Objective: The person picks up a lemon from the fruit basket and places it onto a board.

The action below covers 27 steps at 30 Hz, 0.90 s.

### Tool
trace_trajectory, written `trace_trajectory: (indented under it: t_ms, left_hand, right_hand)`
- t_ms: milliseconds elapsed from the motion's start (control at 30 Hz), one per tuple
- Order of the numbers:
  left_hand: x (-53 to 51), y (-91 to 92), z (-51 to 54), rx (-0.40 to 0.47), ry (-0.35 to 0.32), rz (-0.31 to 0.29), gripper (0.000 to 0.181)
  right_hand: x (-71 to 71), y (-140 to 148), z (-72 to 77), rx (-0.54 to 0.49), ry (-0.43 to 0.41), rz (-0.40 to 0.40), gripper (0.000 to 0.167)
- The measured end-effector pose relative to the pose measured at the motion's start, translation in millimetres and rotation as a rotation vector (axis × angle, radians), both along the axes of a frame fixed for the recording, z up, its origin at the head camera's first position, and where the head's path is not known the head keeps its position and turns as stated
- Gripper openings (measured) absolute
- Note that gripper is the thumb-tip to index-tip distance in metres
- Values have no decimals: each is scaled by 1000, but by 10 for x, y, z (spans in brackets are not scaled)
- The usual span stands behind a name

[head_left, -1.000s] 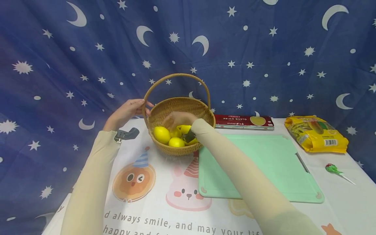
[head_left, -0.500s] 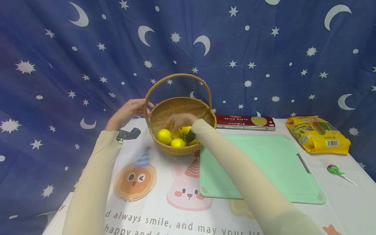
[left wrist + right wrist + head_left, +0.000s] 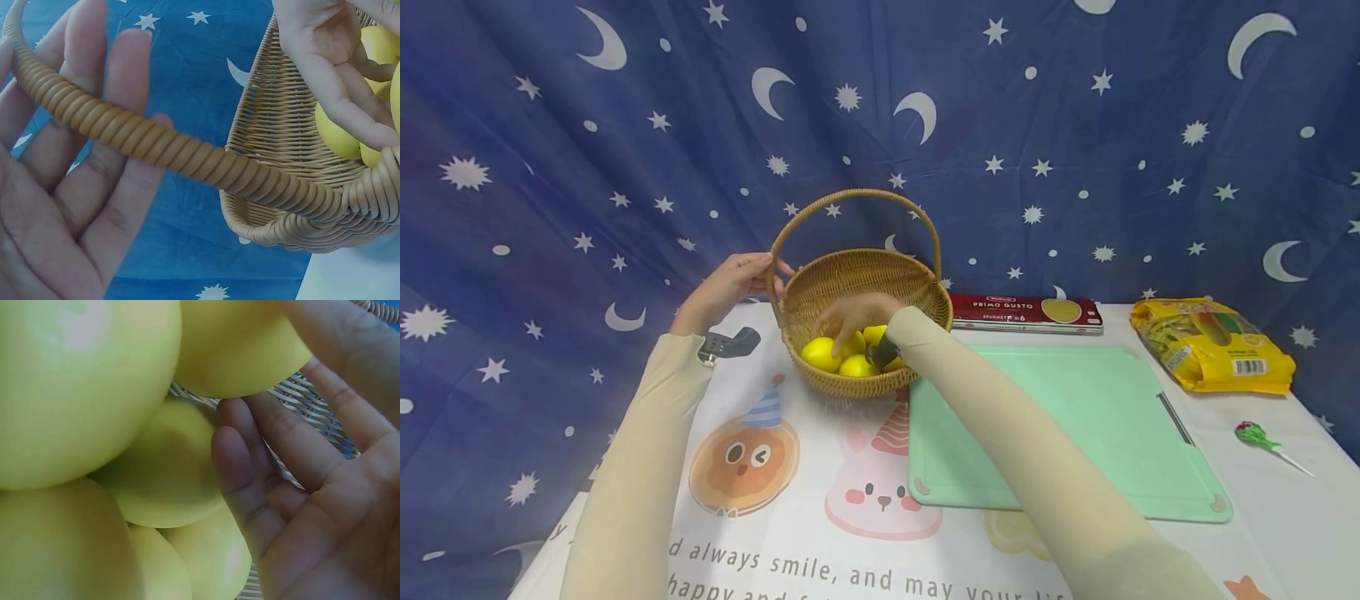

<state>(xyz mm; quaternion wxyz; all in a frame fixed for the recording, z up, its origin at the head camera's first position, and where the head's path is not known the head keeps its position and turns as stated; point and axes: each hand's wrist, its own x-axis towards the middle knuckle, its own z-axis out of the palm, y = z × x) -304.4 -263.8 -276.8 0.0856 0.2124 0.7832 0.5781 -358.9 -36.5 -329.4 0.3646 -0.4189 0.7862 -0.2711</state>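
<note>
A wicker basket (image 3: 820, 381) with an arched handle (image 3: 856, 193) stands at the back of the table, with several yellow lemons (image 3: 821, 354) inside. My left hand (image 3: 726, 287) holds the handle's left side, thumb in front and fingers behind it. Its fingers cross behind the wrapped handle (image 3: 144, 140) in the left wrist view. Down among the lemons is my right hand (image 3: 857, 312). The right wrist view shows its thumb and fingers curled about an upper lemon (image 3: 234, 350), with fingertips against a lower lemon (image 3: 165, 469). Part of the grip is hidden.
A green cutting board (image 3: 1075, 433) lies right of the basket, under the right forearm. Behind it lies a red spaghetti pack (image 3: 1022, 312). A yellow packet (image 3: 1213, 346) and a lollipop (image 3: 1255, 435) are at the right. A starry blue curtain (image 3: 1037, 150) hangs behind.
My right hand's fingers rise slightly, then dip again among the lemons. The left hand keeps its hold on the handle, and the basket stays in place.
</note>
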Motion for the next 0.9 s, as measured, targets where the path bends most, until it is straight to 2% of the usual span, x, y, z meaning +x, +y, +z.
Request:
trace_trajectory:
  t_ms: [67,167,300,500,700,900]
  left_hand:
    - [2,3,-3,2,3,4,32]
    - [1,6,-5,10,6,5,33]
    - [6,11,-4,17,3,3,33]
    - [14,15,-3,12,9,0,33]
    - [10,14,3,-2,16,0,32]
    - [26,21,21,-16,11,4,33]
  right_hand:
    - [-98,-63,-13,88,5,15,47]
    - [-96,-71,-41,128,49,24,58]
    - [-90,-49,-41,122,80,17,64]
    - [-122,-28,-28,96,47,15,59]
    - [-138,-3,-29,117,0,21,67]
    - [-134,11,-26,124,6,-31,66]
